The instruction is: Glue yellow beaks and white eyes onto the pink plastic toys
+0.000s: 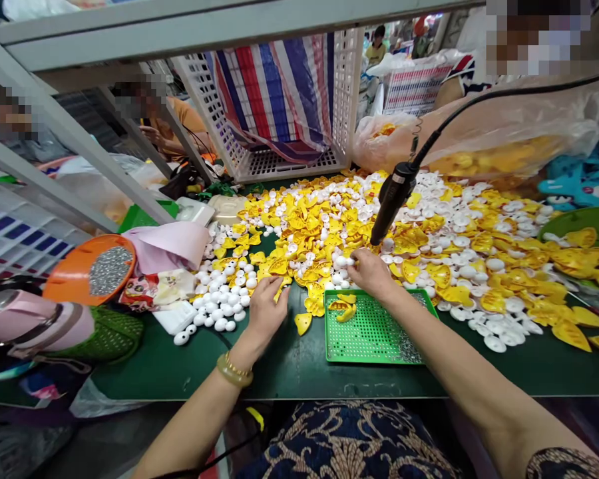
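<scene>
My left hand (268, 309) is closed with a small yellow plastic piece (282, 286) between thumb and fingers, just above the table. At the near edge of the heap, my right hand (372, 273) has its fingertips pinched beside some white plastic pieces (341, 261); what they grip, if anything, is hidden. Under my right forearm lies a green perforated tray (364, 339), with a few yellow shells (343, 307) at its left and small metal screws (408, 347) at its right. A black electric screwdriver (393, 199) hangs tip down above my right hand.
Yellow shells and white discs (479, 266) cover the far side of the green table (289, 372). White balls (222, 303) lie left of my left hand. Farther left is an orange bowl (67, 273) of metal bits. A white crate (347, 100) stands behind; a metal frame (100, 166) crosses the left.
</scene>
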`<control>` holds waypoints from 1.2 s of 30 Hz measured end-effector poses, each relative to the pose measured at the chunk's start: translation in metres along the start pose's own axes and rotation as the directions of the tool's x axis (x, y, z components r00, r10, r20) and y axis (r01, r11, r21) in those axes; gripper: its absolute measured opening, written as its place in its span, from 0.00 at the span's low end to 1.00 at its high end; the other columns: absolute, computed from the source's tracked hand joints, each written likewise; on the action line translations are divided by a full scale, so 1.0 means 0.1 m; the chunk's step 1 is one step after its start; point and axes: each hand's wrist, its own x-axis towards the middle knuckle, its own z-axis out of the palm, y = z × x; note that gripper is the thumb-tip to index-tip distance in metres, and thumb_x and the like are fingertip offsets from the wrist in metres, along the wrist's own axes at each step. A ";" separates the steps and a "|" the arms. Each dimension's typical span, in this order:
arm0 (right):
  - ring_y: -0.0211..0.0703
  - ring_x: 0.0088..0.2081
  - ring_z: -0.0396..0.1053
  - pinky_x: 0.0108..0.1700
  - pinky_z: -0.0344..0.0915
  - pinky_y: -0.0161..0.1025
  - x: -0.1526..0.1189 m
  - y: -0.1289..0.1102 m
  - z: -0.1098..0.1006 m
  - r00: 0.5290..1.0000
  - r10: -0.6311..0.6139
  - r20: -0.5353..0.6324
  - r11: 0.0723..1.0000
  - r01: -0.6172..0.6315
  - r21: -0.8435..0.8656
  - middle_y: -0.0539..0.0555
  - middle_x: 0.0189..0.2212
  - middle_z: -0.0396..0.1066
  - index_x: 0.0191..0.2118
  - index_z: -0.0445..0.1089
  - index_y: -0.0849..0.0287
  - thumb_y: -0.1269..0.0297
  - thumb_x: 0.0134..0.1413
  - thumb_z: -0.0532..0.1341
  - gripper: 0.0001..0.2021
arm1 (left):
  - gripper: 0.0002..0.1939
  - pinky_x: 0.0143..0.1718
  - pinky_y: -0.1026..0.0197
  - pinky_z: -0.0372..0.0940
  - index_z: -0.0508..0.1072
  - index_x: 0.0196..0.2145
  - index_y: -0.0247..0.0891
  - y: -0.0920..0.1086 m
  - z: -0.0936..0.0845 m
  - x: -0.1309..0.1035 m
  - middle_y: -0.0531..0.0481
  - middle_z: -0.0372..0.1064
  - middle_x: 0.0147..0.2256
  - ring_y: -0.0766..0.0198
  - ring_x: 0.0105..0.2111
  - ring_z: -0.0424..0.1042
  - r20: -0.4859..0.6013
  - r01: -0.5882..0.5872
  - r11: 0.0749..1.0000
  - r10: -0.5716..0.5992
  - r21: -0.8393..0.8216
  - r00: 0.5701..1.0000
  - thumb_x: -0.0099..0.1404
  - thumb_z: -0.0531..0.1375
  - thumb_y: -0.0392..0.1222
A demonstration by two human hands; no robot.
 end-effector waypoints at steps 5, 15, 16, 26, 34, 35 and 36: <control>0.38 0.21 0.63 0.24 0.57 0.35 -0.56 0.09 -0.09 0.997 0.039 0.074 0.918 -0.064 0.391 0.50 0.21 0.68 0.32 0.68 0.60 0.65 0.47 0.59 0.05 | 0.12 0.42 0.59 0.65 0.78 0.39 0.35 0.11 0.36 0.55 0.43 0.72 0.35 0.58 0.39 0.71 0.250 0.018 0.990 -0.052 0.138 0.967 0.64 0.55 0.34; 0.47 0.36 0.73 0.40 0.68 0.44 -1.23 0.39 -0.09 0.997 0.049 0.051 0.898 -0.066 0.435 0.60 0.40 0.75 0.35 0.75 0.58 0.69 0.46 0.56 0.12 | 0.10 0.36 0.58 0.61 0.77 0.29 0.35 0.28 0.72 0.90 0.42 0.73 0.31 0.56 0.34 0.70 0.420 -0.039 0.970 -0.068 0.241 0.905 0.61 0.55 0.33; 0.48 0.38 0.73 0.42 0.68 0.46 -1.24 0.44 -0.13 0.991 0.137 -0.008 0.888 -0.119 0.445 0.60 0.39 0.75 0.35 0.76 0.59 0.67 0.47 0.56 0.12 | 0.11 0.37 0.58 0.62 0.77 0.30 0.35 0.29 0.68 0.90 0.42 0.73 0.33 0.56 0.36 0.70 0.413 -0.033 0.970 -0.071 0.240 0.908 0.62 0.55 0.33; 0.41 0.29 0.69 0.30 0.68 0.42 -1.61 -0.18 -0.36 0.988 0.097 0.119 0.552 -0.153 0.820 0.57 0.38 0.75 0.47 0.76 0.55 0.58 0.51 0.62 0.17 | 0.09 0.21 0.67 0.63 0.67 0.32 0.38 1.08 -0.15 0.00 0.53 0.68 0.26 0.70 0.21 0.67 0.891 0.635 0.626 0.314 -0.453 0.327 0.52 0.61 0.37; 0.42 0.29 0.70 0.33 0.70 0.43 -1.74 -0.42 -0.10 0.918 0.375 0.126 0.332 -0.260 0.907 0.54 0.30 0.76 0.35 0.77 0.55 0.56 0.51 0.62 0.11 | 0.21 0.22 0.67 0.68 0.69 0.35 0.34 1.24 0.03 -0.37 0.50 0.73 0.28 0.65 0.25 0.74 0.909 0.898 0.141 0.077 -0.417 0.410 0.46 0.72 0.42; 0.42 0.28 0.70 0.31 0.70 0.42 -1.73 -0.45 -0.08 0.903 0.411 0.121 0.309 -0.263 0.914 0.54 0.30 0.76 0.34 0.76 0.56 0.56 0.51 0.62 0.11 | 0.22 0.22 0.67 0.68 0.71 0.35 0.34 1.25 0.05 -0.41 0.50 0.73 0.28 0.65 0.26 0.74 0.894 0.885 0.123 0.036 -0.448 0.448 0.44 0.73 0.42; 0.42 0.27 0.70 0.31 0.70 0.41 -1.73 -0.48 -0.07 0.897 0.430 0.106 0.302 -0.254 0.919 0.54 0.29 0.76 0.34 0.75 0.57 0.56 0.50 0.62 0.11 | 0.21 0.22 0.68 0.67 0.72 0.33 0.33 1.26 0.08 -0.44 0.50 0.73 0.27 0.66 0.26 0.73 0.876 0.870 0.122 -0.004 -0.478 0.482 0.44 0.73 0.42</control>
